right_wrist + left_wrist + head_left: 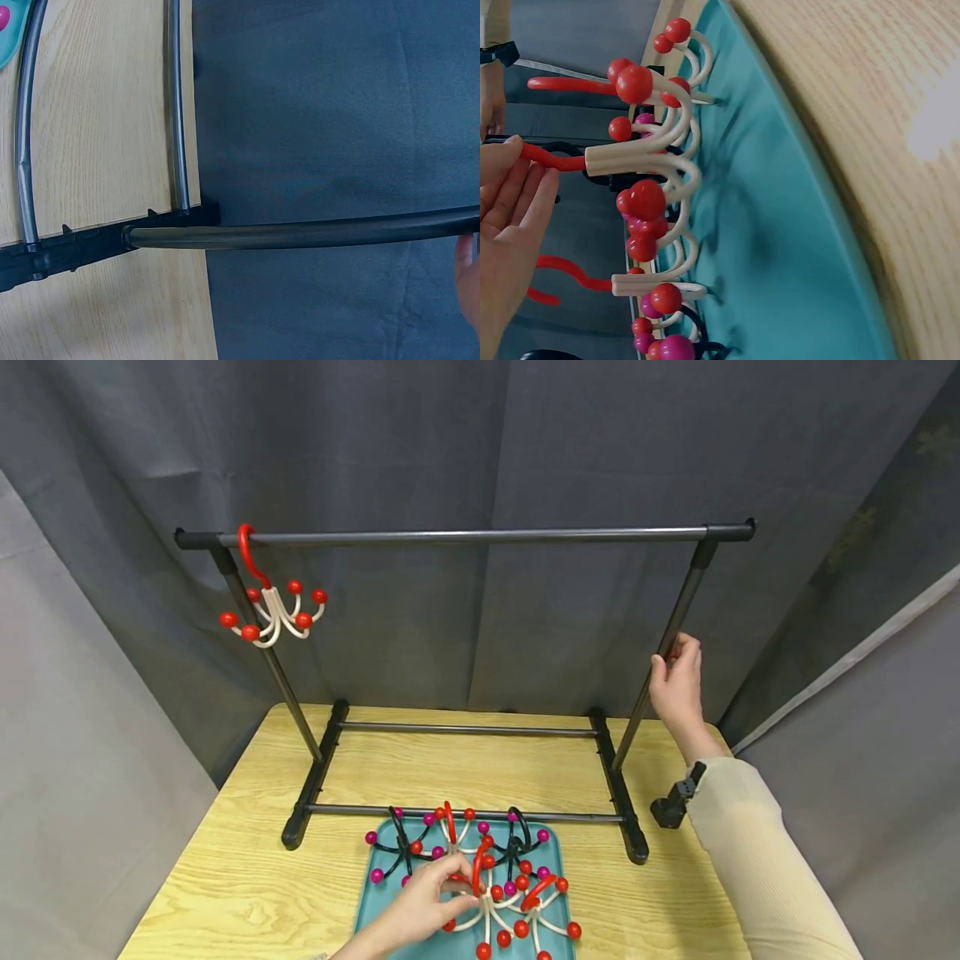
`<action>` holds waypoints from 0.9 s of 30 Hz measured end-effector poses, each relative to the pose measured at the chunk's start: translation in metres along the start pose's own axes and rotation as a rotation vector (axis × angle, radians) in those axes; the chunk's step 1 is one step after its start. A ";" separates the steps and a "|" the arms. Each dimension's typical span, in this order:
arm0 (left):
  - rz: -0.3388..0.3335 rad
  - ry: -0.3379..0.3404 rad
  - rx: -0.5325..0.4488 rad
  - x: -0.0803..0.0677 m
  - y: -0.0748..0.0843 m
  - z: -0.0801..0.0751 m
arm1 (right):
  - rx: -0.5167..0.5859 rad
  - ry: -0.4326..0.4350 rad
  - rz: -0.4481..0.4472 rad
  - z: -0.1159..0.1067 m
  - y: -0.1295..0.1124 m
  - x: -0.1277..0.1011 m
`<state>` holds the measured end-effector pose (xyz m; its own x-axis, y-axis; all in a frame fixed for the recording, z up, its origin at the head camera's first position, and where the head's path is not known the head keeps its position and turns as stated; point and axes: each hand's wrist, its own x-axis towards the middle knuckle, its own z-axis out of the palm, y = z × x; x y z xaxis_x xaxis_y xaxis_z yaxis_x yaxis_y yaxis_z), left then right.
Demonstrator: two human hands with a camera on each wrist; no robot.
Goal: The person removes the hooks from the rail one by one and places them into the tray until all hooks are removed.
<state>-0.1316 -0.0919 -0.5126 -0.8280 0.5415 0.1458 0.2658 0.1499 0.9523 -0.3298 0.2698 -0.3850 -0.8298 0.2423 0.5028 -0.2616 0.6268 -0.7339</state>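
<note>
In the head view my left hand (423, 906) pinches the red hook of a white several-armed hanger (487, 906) with red ball tips. The left wrist view shows thumb and fingers at the end of that hook (555, 159), close over the teal tray (780, 225). Around it are more white hangers (534, 914) and black hangers with magenta balls (403, 845). My right hand (678, 685) grips the right upright post (643, 706) of a dark metal rack; only part of this hand shows in the right wrist view.
Another white hanger (273, 618) hangs by its red hook at the left end of the rack's top bar (480, 537). The rack's black feet (307, 802) stand on the wooden table (225, 860). Grey curtains (375, 452) enclose the back and sides.
</note>
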 end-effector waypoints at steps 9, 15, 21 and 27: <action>-0.063 0.007 0.068 0.001 -0.013 0.005 | 0.029 0.024 -0.039 0.001 0.000 -0.001; -0.071 -0.006 0.146 0.001 -0.007 -0.008 | 0.020 0.021 -0.049 0.001 -0.002 -0.001; -0.070 -0.002 0.277 0.004 0.016 -0.034 | -0.007 -0.002 -0.014 0.000 0.000 0.001; -0.013 0.095 0.407 0.011 0.045 -0.066 | 0.006 -0.010 -0.003 0.000 0.000 0.000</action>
<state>-0.1618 -0.1341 -0.4505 -0.8694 0.4613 0.1769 0.4127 0.4813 0.7733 -0.3297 0.2696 -0.3851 -0.8337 0.2330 0.5007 -0.2672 0.6232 -0.7350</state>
